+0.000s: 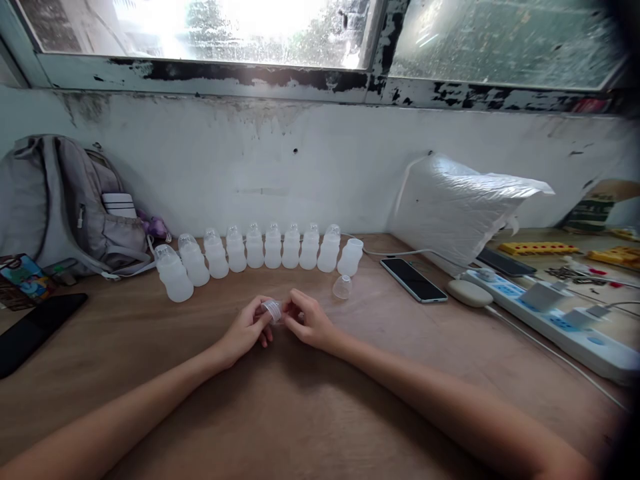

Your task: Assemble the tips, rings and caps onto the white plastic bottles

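Observation:
Between thumb and fingers of my left hand [250, 325] is a small translucent white ribbed bottle collar ring [273, 309]. My right hand [309, 319] is closed in a pinch right at the ring's right side; what its fingertips hold is too small to make out. Just beyond the hands, a row of frosted white baby bottles [273, 248] stands upright in a curve, most with clear dome caps. The rightmost bottle [351, 259] has no cap and its top is open. A loose clear dome cap [343, 287] sits on the table in front of it.
The wooden table [310, 413] meets a white wall. At left are a grey backpack [65, 200] and a black phone [40, 330]. Toward the right lie another phone [414, 279], a white pouch [450, 207], a beige oval device [469, 293] and a power strip [555, 320] with cables.

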A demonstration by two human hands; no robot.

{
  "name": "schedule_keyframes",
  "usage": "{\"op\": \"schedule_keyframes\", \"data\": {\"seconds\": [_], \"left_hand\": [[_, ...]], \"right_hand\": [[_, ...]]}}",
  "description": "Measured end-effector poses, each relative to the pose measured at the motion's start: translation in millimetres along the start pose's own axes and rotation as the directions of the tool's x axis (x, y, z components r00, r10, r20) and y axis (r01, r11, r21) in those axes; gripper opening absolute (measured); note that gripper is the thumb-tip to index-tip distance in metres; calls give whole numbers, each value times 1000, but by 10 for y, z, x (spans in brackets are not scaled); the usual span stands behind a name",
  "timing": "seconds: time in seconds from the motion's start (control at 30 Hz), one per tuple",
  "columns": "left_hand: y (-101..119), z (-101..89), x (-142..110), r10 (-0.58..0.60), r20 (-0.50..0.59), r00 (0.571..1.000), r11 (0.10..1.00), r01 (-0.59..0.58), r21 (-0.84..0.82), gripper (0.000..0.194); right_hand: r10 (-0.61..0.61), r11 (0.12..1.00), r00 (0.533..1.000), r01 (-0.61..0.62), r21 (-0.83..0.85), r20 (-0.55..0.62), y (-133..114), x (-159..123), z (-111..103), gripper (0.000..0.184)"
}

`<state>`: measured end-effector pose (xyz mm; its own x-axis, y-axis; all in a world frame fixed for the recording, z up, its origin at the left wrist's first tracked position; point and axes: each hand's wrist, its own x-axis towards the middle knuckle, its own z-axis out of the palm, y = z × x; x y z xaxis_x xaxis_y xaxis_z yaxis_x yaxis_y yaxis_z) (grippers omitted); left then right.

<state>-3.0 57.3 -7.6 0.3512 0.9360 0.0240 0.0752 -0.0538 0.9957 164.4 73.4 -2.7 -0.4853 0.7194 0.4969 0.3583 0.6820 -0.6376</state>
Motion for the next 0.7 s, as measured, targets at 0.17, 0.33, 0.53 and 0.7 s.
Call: {"op": "schedule_keyframes", "data": {"seconds": [0.17,0.33,0.53,0.7], "left_hand": [[-32,52,62,28,-10,1000,996,-27,83,20],[-59,163,144,44,-100,994,977,-22,210,20],[34,173,125,-36,-149,988,995,49,82,29],[112,200,75,-49,-194,980,999,45,-25,41]], "right_hand": [[18,999,997,-22,-46,-68,51,31,46,13],[26,974,985,-62,-216,-168,97,23,100,17],[26,889,974,-124,-440,-223,21,-14,133,13],[-19,844,973,-107,-526,-229,-15,-44,167,13]]}}
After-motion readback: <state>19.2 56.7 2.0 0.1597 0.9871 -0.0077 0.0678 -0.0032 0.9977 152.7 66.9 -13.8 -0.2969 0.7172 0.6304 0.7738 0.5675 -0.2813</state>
